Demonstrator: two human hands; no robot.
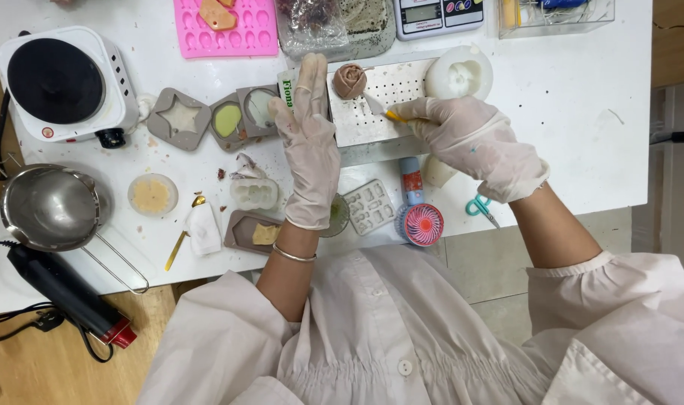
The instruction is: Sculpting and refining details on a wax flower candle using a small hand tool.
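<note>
- White tabletop [582,150] fills the view, crowded with moulds and tools.
- Near edge: a pink round fan [421,224], teal scissors [478,206] and a steel pot [51,208].
- Left hand [308,142], gloved, lies flat with fingers straight, pressing on the left end of a perforated metal tray [391,97].
- Right hand [462,139], gloved, is closed around a small yellow-handled knife [379,109], its blade pointing at a brown rose-shaped piece [349,79] on the tray.
- Farther back: a white round mould [459,73], a pink silicone mould [226,28], a hotplate [61,82].
</note>
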